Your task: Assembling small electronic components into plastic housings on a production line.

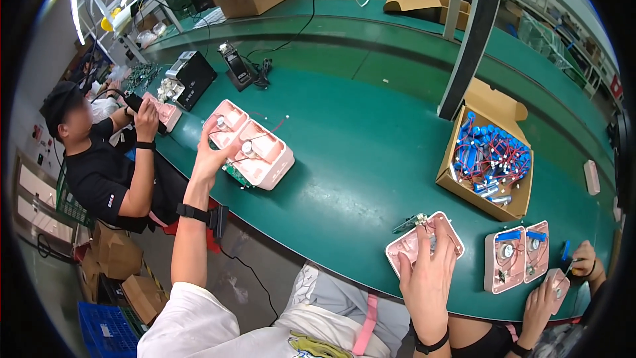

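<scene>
My left hand (209,158) grips the near left edge of a pair of open pink plastic housings (278,167) with round speakers inside. Thin red wires trail from them. A green circuit board (236,174) sticks out below that hand. At the front edge of the table, my right hand (427,278) is closed on another pink plastic housing (396,250), its fingers reaching inside over the far wall. Beside those fingertips, a small circuit board (405,223) with white connectors sticks out past the rim. The hand covers much of this housing's inside.
An open cardboard box (450,182) holds blue battery cells with red wires. Two pink housings (495,272) lie near a co-worker's hands (540,301) at right. Another person (99,166) works at left, near a black box-shaped device (192,79) and a black stand (236,69). A post (474,33) rises behind.
</scene>
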{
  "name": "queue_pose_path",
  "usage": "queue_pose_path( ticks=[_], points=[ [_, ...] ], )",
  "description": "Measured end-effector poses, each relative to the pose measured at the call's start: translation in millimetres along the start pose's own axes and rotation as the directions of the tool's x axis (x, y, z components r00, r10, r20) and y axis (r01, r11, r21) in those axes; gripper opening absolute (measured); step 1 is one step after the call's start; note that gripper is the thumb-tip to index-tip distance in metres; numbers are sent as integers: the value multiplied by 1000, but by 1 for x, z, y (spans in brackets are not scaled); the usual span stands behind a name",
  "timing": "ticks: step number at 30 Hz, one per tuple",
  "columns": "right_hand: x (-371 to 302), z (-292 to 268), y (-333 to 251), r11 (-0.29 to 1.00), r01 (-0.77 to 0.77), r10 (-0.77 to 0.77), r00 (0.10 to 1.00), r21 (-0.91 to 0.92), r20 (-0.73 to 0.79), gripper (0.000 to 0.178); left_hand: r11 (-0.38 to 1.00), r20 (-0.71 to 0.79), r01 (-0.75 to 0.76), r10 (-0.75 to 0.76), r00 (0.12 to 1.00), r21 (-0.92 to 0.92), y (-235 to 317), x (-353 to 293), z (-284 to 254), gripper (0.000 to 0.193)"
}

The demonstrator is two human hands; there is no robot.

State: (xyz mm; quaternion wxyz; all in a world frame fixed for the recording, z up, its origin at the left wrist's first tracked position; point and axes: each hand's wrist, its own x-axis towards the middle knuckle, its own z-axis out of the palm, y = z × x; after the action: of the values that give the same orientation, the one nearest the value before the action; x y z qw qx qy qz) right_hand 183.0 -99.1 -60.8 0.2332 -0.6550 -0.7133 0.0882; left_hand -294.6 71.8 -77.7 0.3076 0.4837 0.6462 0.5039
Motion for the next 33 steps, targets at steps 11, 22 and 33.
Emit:
queue_pose_path(
  ticks=[11, 22, 33],
  points=[
    [-1, 3, 7, 1000, 20, -20, 1000, -14, -23, 67, 994, 130, -58, 45, 990, 96, 26, 7, 89, 87],
    [-7, -5, 23, 998, 47, -44, 996, 40, -80, 70, 983, 317, -150, 109, 942, 108, 63, -5, 182, 102],
    [-11, -31, 30, 975, 142, -108, 976, 174, -188, 57, 980, 375, -107, 37, 926, 167, 80, -5, 171, 90]
  ],
)
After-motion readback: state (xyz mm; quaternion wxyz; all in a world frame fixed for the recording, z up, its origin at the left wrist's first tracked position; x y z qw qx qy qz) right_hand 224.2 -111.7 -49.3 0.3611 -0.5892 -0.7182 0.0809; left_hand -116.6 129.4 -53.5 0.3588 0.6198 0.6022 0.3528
